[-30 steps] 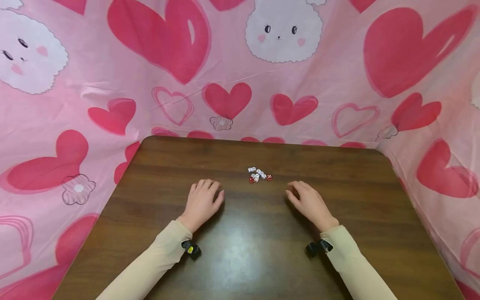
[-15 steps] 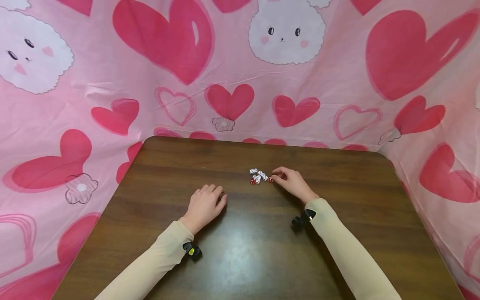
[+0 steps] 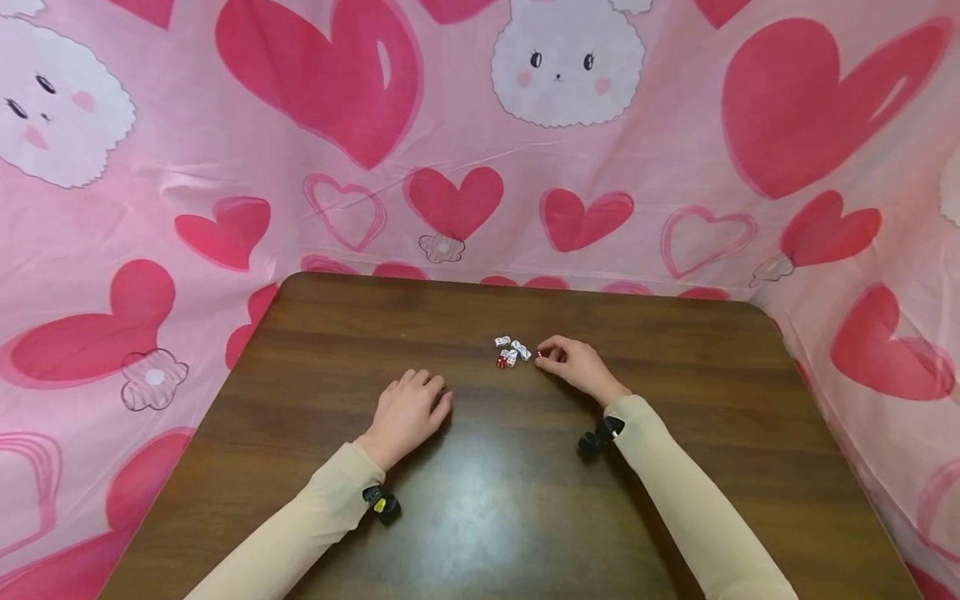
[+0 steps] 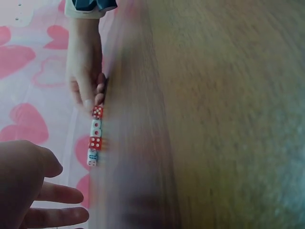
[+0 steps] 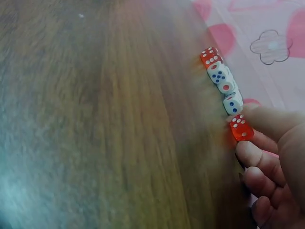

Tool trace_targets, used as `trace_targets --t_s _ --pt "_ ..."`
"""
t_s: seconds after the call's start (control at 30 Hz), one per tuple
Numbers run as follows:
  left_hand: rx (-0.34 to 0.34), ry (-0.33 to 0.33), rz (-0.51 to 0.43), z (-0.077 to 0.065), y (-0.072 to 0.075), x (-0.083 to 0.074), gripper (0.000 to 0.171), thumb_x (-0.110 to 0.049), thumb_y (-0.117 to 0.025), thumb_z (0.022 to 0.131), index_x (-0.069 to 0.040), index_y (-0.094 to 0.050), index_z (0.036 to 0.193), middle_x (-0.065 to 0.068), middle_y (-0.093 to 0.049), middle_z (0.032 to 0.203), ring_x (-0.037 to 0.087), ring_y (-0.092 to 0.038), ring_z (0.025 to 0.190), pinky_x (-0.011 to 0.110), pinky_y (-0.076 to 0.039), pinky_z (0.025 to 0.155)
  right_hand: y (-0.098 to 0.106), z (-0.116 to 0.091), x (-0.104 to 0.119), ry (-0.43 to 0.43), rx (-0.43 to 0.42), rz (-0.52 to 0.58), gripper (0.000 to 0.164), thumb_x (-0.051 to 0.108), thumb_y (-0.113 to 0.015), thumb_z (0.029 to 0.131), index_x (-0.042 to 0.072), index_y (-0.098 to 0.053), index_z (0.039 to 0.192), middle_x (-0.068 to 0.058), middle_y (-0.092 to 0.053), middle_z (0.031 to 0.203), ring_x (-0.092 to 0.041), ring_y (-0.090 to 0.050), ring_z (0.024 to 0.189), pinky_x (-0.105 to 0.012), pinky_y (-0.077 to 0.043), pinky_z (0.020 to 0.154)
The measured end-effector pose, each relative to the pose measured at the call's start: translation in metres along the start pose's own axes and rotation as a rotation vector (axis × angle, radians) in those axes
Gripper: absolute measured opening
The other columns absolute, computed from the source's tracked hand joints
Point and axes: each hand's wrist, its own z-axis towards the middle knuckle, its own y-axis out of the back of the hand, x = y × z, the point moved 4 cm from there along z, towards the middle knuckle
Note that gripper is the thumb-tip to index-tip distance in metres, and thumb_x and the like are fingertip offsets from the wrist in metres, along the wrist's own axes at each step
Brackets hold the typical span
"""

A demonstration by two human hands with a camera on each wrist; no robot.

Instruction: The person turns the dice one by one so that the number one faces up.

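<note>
My right hand point(image 3: 576, 365) pinches a red die point(image 5: 241, 129) between thumb and fingers at the right end of a small cluster of dice. In the right wrist view the white dice point(image 5: 232, 103) sit just beyond the held die, with a second red die point(image 5: 210, 57) at the far side. The head view shows that second red die at the cluster's front left, among several white dice point(image 3: 512, 357). My left hand point(image 3: 405, 417) rests on the table to the left of the dice, its fingers loosely bent and holding nothing.
The brown wooden table point(image 3: 480, 517) spreads under both hands. Behind and beside it hangs a pink cloth point(image 3: 480, 133) printed with hearts. A small black camera point(image 3: 597, 439) is strapped to the right wrist, and another camera point(image 3: 384, 502) to the left.
My right hand has moved inward and forward to the red die at the right of the cluster and now pinches it. My left hand has stayed nearly still.
</note>
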Motion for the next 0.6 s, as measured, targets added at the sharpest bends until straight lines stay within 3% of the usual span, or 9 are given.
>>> trace_targets --t_s 0.3,0.6 --pt "0.046 0.016 -0.028 0.0001 -0.0012 -0.0015 0.019 -0.027 -0.068 0.100 -0.009 -0.075 0.102 0.009 -0.072 0.096 0.030 -0.064 0.090 0.047 -0.055 0.071 0.0008 0.0005 -0.0011 -0.035 0.015 0.036 0.027 0.025 -0.074 0.097 0.010 -0.072 0.120 -0.003 -0.066 0.088 -0.020 -0.056 0.079 -0.035 -0.045 0.073" --pt "0.041 0.013 -0.035 -0.0006 -0.0018 -0.0025 0.019 -0.027 -0.069 0.099 -0.010 -0.075 0.102 0.008 -0.072 0.095 0.030 -0.064 0.088 0.046 -0.055 0.069 0.0011 0.0011 -0.0020 -0.033 0.000 0.052 0.025 0.026 -0.074 0.098 0.010 -0.073 0.117 -0.003 -0.067 0.088 -0.019 -0.057 0.079 -0.034 -0.045 0.074"
